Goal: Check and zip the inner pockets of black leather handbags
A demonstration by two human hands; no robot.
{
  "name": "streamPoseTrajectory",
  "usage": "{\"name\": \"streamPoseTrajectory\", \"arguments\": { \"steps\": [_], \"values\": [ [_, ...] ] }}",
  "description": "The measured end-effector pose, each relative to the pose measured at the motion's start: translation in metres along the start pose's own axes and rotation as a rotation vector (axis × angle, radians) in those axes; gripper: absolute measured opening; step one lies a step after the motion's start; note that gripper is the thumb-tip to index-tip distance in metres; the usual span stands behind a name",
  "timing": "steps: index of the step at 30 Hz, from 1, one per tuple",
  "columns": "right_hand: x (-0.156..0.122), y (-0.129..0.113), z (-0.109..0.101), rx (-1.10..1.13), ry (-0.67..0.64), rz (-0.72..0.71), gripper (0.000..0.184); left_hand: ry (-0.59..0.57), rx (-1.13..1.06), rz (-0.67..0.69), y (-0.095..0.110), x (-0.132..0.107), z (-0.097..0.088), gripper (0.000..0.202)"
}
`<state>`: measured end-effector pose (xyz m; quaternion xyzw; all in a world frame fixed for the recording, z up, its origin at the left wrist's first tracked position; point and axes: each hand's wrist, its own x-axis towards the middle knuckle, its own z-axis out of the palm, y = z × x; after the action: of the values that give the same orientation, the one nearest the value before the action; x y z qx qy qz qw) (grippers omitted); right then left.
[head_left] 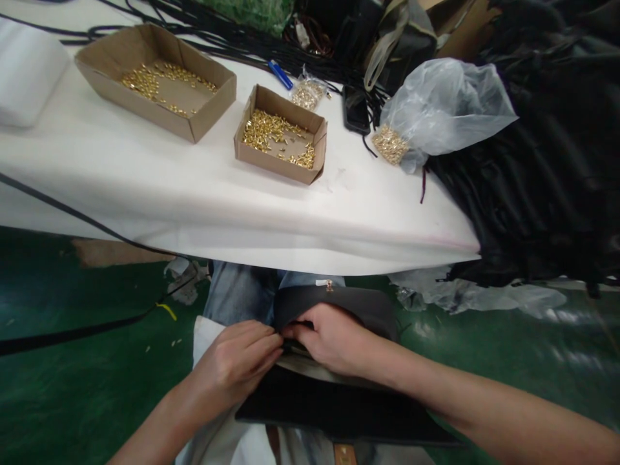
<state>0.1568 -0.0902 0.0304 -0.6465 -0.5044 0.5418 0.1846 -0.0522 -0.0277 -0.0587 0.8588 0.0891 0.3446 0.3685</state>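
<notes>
A black bag (339, 300) rests on my lap with its dark flap (339, 407) folded toward me. My left hand (242, 358) is closed, its fingers pinching the left corner of the bag's mouth. Reaching into the opening, my right hand (324, 336) has its fingers bent and pressed together at that same corner. Whatever small piece may lie between the fingertips is hidden. A small metal fitting (329, 286) with a white tag shows on the bag's far side.
On the white table (194, 181) stand a larger cardboard tray (208, 116) and a smaller cardboard tray (276, 166), both holding small gold metal pieces. A clear plastic bag (445, 106), a phone (356, 108), a blue pen (281, 75) and black material (542, 168) lie further right.
</notes>
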Motion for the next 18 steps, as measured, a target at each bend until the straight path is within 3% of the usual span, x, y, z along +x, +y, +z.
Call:
{"name": "streamPoseTrajectory", "arguments": {
  "steps": [10,18],
  "values": [
    [0.0031,-0.0005,-0.0093,0.017,-0.123,-0.071,0.036,-0.009,-0.047,-0.017,0.0017,0.002,0.0012,0.012],
    [0.0057,-0.0026,-0.0094,-0.169,-0.083,-0.142,0.036,-0.014,-0.032,-0.003,0.0021,0.0018,0.0021,0.011]
  ]
}}
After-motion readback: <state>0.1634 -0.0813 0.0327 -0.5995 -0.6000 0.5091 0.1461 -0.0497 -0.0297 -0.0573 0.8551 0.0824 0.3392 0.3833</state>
